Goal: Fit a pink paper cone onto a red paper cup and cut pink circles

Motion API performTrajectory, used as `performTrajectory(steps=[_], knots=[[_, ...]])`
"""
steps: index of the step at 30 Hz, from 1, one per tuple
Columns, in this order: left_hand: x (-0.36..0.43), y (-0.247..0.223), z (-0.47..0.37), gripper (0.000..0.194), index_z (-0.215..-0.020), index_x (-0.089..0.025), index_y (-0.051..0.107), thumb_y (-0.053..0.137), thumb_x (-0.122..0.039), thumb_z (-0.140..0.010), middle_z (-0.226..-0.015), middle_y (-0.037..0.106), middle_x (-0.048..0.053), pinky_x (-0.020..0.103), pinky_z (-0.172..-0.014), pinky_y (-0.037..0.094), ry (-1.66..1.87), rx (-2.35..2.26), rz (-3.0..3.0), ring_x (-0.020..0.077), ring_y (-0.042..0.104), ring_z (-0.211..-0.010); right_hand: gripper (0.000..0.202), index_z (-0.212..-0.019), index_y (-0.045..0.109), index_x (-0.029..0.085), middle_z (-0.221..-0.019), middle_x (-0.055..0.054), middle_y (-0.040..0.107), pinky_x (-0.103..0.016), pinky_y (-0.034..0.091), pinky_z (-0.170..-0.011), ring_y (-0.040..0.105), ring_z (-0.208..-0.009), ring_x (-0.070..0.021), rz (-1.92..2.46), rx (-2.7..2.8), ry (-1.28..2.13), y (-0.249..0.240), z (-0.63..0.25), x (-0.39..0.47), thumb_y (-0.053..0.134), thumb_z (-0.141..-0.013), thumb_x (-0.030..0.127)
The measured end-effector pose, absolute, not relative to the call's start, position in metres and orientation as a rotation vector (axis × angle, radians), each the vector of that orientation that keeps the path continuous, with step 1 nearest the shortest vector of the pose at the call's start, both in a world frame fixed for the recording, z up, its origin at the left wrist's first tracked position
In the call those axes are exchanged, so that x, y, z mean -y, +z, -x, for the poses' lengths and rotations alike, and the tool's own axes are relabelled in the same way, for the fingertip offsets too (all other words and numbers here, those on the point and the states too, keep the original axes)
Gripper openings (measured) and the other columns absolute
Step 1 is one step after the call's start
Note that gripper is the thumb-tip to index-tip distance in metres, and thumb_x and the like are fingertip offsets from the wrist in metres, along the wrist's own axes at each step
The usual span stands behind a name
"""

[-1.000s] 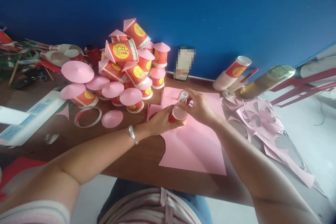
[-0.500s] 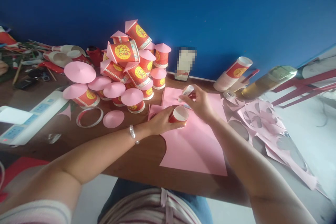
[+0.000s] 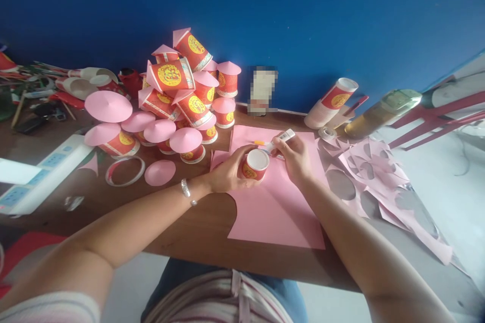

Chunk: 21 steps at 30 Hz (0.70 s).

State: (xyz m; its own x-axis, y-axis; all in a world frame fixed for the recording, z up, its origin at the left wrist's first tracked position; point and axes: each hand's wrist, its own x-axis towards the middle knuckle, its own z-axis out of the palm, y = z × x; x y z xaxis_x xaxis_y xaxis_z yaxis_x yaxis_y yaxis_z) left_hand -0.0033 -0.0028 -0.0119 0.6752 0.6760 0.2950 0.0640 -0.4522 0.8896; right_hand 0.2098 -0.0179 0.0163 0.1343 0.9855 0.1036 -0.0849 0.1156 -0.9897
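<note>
A red paper cup (image 3: 253, 170) with a yellow emblem is in my left hand (image 3: 229, 169), its white round end facing up. My left fingers wrap its side, above the pink paper sheet (image 3: 278, 212). My right hand (image 3: 297, 157) is closed around a white glue bottle (image 3: 285, 136), tilted with its narrow tip at the cup's upper rim. Whether the tip touches is too small to tell. On the pink paper, just behind the cup, lies a small orange cap (image 3: 259, 142).
Several red cups with pink cone tops (image 3: 185, 140) are piled at left. Near them lie a pink paper disc (image 3: 160, 173), a tape ring (image 3: 125, 170) and a power strip (image 3: 45, 174). A phone (image 3: 262, 91), stacked cups (image 3: 331, 103), a bottle (image 3: 382, 113) and paper scraps (image 3: 375, 166) stand or lie behind and right.
My right hand has turned the glue bottle and brought its tip to the cup's rim. The cup has tilted, showing more of its emblem. The view has shifted slightly.
</note>
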Motion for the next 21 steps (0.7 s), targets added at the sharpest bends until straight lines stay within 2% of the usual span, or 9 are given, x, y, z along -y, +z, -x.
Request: performTrajectory(steps=[3, 7, 12, 15, 21], knots=[[0.005, -0.013, 0.000, 0.083, -0.140, -0.020, 0.047, 0.088, -0.047, -0.073, -0.145, 0.059, 0.017, 0.049, -0.112, 0.051, 0.795, -0.677, -1.989, 0.0350, 0.060, -0.134, 0.048, -0.080, 0.058, 0.022, -0.069, 0.002, 0.065, -0.028, 0.052, -0.061, 0.060, -0.062, -0.0130, 1.126, 1.180, 1.017, 0.022, -0.208, 0.023, 0.086, -0.073, 0.060], [0.009, -0.011, -0.002, 0.065, -0.130, -0.020, 0.055, 0.081, -0.052, -0.080, -0.132, 0.067, 0.013, 0.046, -0.102, 0.055, 0.707, -0.897, -2.012, 0.0320, 0.066, -0.121, 0.044, -0.083, 0.058, 0.024, -0.073, 0.002, 0.065, -0.030, 0.054, -0.061, 0.062, -0.065, -0.0150, 1.130, 1.279, 0.903, 0.029, -0.208, 0.029, 0.084, -0.076, 0.059], [0.012, -0.005, -0.001, 0.061, -0.129, -0.020, 0.056, 0.079, -0.049, -0.081, -0.130, 0.069, 0.011, 0.043, -0.099, 0.056, 0.673, -0.950, -2.021, 0.0303, 0.068, -0.117, 0.030, -0.082, 0.056, 0.024, -0.072, 0.002, 0.063, -0.030, 0.050, -0.058, 0.060, -0.063, -0.0153, 1.253, 1.483, 0.701, 0.031, -0.206, 0.035, 0.077, -0.084, 0.045], [0.011, -0.005, -0.001, 0.062, -0.130, -0.020, 0.055, 0.080, -0.048, -0.080, -0.130, 0.069, 0.012, 0.043, -0.098, 0.056, 0.661, -0.948, -2.027, 0.0304, 0.068, -0.117, 0.025, -0.081, 0.054, 0.024, -0.071, 0.003, 0.062, -0.029, 0.046, -0.057, 0.058, -0.061, -0.0144, 1.297, 1.593, 0.591, 0.029, -0.204, 0.036, 0.075, -0.084, 0.038], [0.011, -0.003, -0.001, 0.061, -0.131, -0.021, 0.055, 0.078, -0.050, -0.082, -0.130, 0.070, 0.011, 0.043, -0.098, 0.056, 0.648, -0.952, -2.035, 0.0303, 0.068, -0.117, 0.024, -0.082, 0.052, 0.024, -0.070, 0.003, 0.061, -0.027, 0.045, -0.054, 0.056, -0.059, -0.0131, 1.239, 1.600, 0.532, 0.033, -0.205, 0.038, 0.070, -0.088, 0.039]])
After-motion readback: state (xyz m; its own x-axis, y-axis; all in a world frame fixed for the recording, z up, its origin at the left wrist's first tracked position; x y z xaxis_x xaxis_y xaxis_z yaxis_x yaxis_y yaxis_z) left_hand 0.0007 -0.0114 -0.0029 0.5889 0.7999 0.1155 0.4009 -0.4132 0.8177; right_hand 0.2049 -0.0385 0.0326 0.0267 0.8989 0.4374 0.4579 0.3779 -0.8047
